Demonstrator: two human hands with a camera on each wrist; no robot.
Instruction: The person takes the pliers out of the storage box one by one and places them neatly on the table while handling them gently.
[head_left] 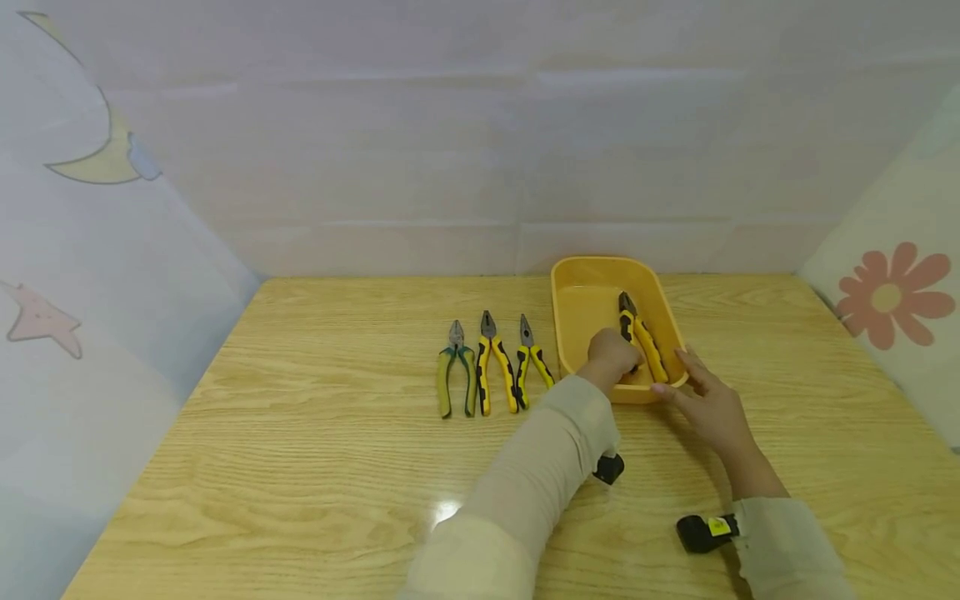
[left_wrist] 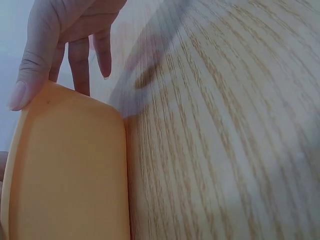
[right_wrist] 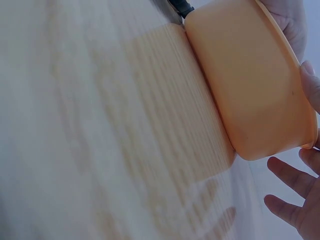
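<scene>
My left hand (head_left: 613, 353) reaches into an orange-yellow plastic tray (head_left: 570, 300), fingers curled on one handle of the yellow-and-black pliers (head_left: 654, 354). Those pliers lie with their dark head toward the tray's far side; the hand partly covers them. At the near right corner, my right hand (head_left: 712, 412) holds the tray by its rim, thumb on the near edge and fingers around the side. The right wrist view shows that thumb (right_wrist: 311, 82) on the rim and other fingers spread below. The left hand (right_wrist: 287, 22) is partly hidden behind the tray wall there.
Left of the tray, three pliers lie in a row on the wooden table (head_left: 300, 433): green-handled pliers (head_left: 446, 379), yellow-and-black pliers (head_left: 484, 379) and needle-nose pliers (head_left: 523, 379). A pale wall covering (head_left: 405, 167) stands behind the table's back edge.
</scene>
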